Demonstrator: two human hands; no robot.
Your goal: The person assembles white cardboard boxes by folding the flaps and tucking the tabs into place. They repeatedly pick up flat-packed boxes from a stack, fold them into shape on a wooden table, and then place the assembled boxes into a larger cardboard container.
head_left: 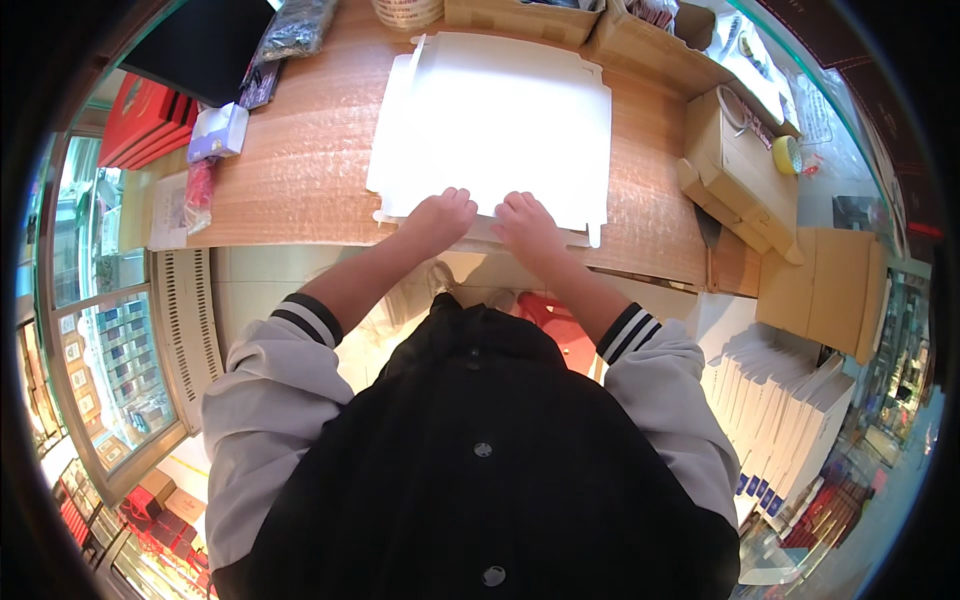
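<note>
A flat white cardboard box blank (pixel 495 125) lies spread on the wooden table (pixel 290 170). My left hand (pixel 440 218) and my right hand (pixel 525 222) rest side by side on its near edge, fingers curled down onto the flap there. Both press the cardboard at the table's front edge. My forearms come up from a black jacket with grey sleeves and striped cuffs.
Brown cardboard boxes (pixel 740 170) and a roll of yellow tape (pixel 787 153) sit at the right. Red flat boxes (pixel 145 120), a small white-purple pack (pixel 218 130) and a black panel (pixel 205 45) lie at the left. A stack of white folded blanks (pixel 780 400) stands lower right.
</note>
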